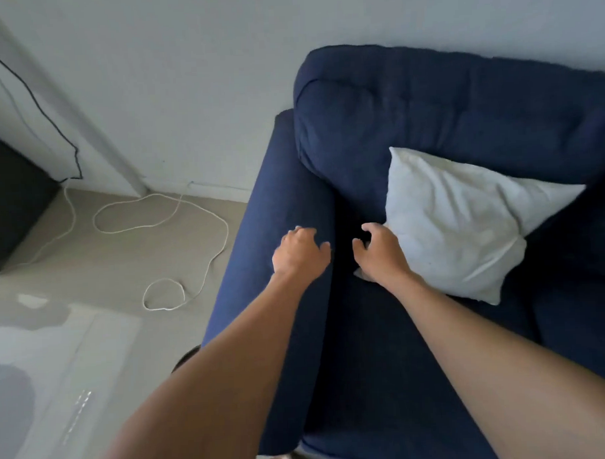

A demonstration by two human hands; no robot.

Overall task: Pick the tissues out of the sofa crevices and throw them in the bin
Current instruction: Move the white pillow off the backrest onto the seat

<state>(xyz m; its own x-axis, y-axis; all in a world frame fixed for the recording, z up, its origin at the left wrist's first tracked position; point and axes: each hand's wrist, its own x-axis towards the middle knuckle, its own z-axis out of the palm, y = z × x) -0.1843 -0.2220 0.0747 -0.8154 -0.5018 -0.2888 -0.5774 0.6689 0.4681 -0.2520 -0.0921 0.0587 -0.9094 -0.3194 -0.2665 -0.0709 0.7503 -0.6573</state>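
A dark blue sofa (444, 121) fills the right half of the view. My left hand (300, 251) rests on the sofa's left armrest (276, 196), fingers curled and spread, holding nothing. My right hand (379, 252) hovers over the dark crevice (342, 241) between the armrest and the seat cushion, fingers bent and apart, with nothing in them. A small pale scrap, possibly a tissue (361, 274), peeks out under my right wrist. No bin is in view.
A white pillow (465, 223) lies on the seat just right of my right hand. A white cable (163, 220) loops over the beige floor to the left. A dark box (12, 201) stands by the wall, and a pale rug (59, 375) lies at bottom left.
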